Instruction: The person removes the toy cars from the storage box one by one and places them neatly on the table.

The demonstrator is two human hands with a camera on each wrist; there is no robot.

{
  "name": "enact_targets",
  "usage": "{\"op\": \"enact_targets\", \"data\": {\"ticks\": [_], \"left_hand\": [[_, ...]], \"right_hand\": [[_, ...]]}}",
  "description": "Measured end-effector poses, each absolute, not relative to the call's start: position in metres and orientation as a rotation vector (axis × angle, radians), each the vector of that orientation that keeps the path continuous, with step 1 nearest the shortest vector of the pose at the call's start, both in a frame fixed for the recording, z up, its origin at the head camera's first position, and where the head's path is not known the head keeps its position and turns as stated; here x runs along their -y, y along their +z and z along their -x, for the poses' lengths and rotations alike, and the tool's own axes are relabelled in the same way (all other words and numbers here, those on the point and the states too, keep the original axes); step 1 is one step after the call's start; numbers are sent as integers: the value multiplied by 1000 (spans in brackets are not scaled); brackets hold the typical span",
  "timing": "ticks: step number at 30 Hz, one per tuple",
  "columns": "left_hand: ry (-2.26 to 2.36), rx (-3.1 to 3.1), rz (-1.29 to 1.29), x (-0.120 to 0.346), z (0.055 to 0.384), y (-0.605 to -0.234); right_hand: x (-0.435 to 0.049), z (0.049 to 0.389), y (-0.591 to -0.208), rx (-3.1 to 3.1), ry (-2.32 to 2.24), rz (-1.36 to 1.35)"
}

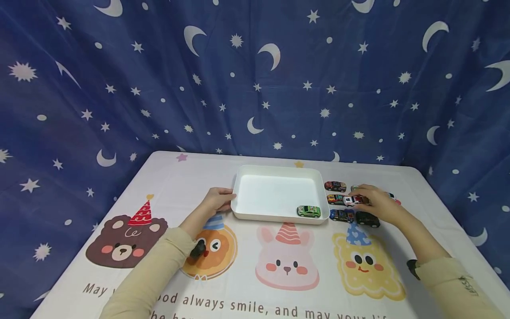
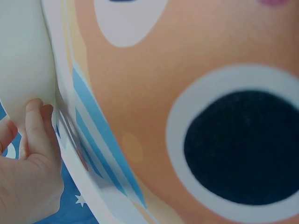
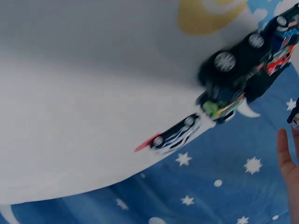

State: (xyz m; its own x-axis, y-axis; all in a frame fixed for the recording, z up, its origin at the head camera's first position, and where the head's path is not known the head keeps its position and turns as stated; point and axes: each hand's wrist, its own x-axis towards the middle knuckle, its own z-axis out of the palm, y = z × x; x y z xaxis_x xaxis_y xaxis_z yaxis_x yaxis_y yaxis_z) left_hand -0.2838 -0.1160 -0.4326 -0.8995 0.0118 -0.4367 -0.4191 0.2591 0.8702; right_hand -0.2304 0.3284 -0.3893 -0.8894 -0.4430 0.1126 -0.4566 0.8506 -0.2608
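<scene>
My left hand (image 1: 218,200) grips the left wall of a shallow white tray (image 1: 279,218); in the left wrist view, its fingers (image 2: 36,123) lie against the tray's side. One green toy car (image 1: 308,211) sits in the tray's front right corner. To the right of the tray, my right hand (image 1: 378,203) pinches a white and red toy car (image 1: 352,201) among several others. The right wrist view shows only part of this hand (image 3: 290,158) at its edge, with a car at the fingertips. Nearest to it in front is a black toy car (image 1: 367,219).
Beside the tray's right wall lie a dark red car (image 1: 335,186), a yellow and red car (image 1: 335,199) and a blue car (image 1: 341,215). A white striped car (image 3: 176,140) is beyond the right hand. A patterned white cloth (image 1: 223,301) covers the table; a blue curtain (image 1: 223,66) hangs behind.
</scene>
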Motion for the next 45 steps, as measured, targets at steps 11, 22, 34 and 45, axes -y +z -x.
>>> {"op": "enact_targets", "data": {"ticks": [11,22,34,45], "left_hand": [[1686,-2180,360,116,284,-432],[1671,-2192,372,115,284,-432],[1664,-2218,359,116,284,-432],[1668,-2210,367,115,284,-431]], "right_hand": [[-369,224,-394,2908,328,-686],[-398,225,-404,2893,230,-695],[-412,232,-416,2973,138,-623],[-418,237,-425,3068,115,-514]]}}
